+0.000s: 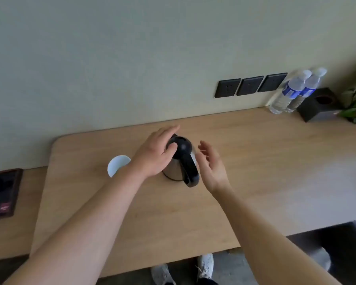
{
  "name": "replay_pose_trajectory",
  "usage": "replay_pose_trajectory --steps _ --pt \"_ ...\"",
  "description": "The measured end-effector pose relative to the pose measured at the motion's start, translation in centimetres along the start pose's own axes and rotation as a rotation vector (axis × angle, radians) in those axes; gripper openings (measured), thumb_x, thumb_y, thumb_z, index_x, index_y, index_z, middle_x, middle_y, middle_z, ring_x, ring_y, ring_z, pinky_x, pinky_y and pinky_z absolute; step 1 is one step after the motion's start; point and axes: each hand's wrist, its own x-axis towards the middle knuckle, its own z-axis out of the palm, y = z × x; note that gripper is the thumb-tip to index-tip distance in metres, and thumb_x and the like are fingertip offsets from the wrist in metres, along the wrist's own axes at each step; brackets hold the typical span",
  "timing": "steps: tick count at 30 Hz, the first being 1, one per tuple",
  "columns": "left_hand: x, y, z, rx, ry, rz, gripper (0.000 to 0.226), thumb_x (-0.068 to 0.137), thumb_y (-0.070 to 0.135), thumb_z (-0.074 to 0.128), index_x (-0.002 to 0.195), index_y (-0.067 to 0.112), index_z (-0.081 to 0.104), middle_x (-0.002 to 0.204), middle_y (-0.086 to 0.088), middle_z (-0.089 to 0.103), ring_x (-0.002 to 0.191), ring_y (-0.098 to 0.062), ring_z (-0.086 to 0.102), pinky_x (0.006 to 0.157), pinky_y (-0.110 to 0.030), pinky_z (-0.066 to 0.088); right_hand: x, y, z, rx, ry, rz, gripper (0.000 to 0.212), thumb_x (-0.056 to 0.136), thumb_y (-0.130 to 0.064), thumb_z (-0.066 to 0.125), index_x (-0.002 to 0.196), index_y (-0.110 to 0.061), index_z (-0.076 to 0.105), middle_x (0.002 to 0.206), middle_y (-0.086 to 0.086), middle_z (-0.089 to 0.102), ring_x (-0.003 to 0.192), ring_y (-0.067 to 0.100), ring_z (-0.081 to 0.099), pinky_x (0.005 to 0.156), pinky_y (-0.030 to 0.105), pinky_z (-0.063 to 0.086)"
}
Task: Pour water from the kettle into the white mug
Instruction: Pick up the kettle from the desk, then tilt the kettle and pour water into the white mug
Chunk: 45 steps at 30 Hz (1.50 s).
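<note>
Down at the near edge of the wooden table [152, 233], a pair of white shoes [205, 266] pokes out on the grey floor. Past that edge the wood is bare up to the kettle [178, 167], with lots of room to its right. The kettle stands upright on the table. The left hand [155, 153] rests on its black lid, thumb on top, fingers spread and not squeezing. The right hand [211, 165] is open, palm turned in, just beside the kettle's black handle and not touching it. The white mug [117, 164] sits left of the kettle, partly hidden by the left arm. Behind the kettle comes the pale wall [111, 58]. Far right of the kettle, against the wall, stand two water bottles [292, 93], under three dark sockets [250, 85].
</note>
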Motion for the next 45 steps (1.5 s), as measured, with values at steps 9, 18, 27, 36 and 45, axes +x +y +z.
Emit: replay_pose_trajectory --steps 9,18,27,36,45 --pt "1.0 -1.0 3.8 0.208 -0.082 0.095 0.053 0.094 0.015 0.049 0.147 0.011 0.055 0.158 -0.007 0.050 0.145 -0.032 0.043 0.122 -0.035 0.027 -0.1 4.5 6.2 0.171 0.150 0.214 0.072 0.091 -0.064 0.046 0.070 0.005 0.050 0.059 0.018 0.051 0.056 0.023 0.045 0.055 0.037 0.037" --pt "1.2 -0.4 3.7 0.234 -0.077 0.065 0.057 0.092 0.023 0.043 0.147 0.013 0.053 0.158 -0.005 0.049 0.145 -0.030 0.042 0.121 -0.044 0.034 1.1 4.7 6.2 0.308 0.224 0.201 0.062 0.092 -0.053 0.052 0.051 -0.015 0.025 0.054 0.007 0.025 0.058 0.027 0.024 0.051 0.050 0.026" --pt "-2.9 0.5 1.8 0.144 0.080 0.001 0.055 0.093 0.030 0.043 0.146 0.021 0.051 0.153 0.003 0.049 0.135 -0.024 0.049 0.105 -0.045 0.049 2.8 1.9 0.5 0.026 0.067 -0.017 0.053 0.085 -0.041 0.055 0.050 -0.014 0.026 0.051 0.005 0.027 0.051 0.020 0.024 0.048 0.043 0.022" --pt "-8.7 -0.8 0.4 0.017 0.363 -0.054 0.058 0.095 0.015 0.048 0.153 0.011 0.044 0.161 -0.014 0.038 0.147 -0.031 0.044 0.116 -0.042 0.043 3.9 -4.9 2.9 -0.171 -0.121 -0.180 0.052 0.080 -0.046 0.054 0.043 -0.019 0.031 0.042 -0.008 0.029 0.043 0.015 0.024 0.044 0.026 0.020" --pt "-10.8 -5.6 -0.8 -0.061 0.446 -0.161 0.063 0.092 0.018 0.035 0.155 0.014 0.038 0.163 -0.007 0.034 0.146 -0.024 0.045 0.109 -0.038 0.049 4.9 -8.1 9.0 -0.421 -0.221 -0.261 0.056 0.076 -0.055 0.046 0.060 -0.003 0.029 0.059 0.010 0.027 0.057 0.021 0.025 0.055 0.035 0.025"
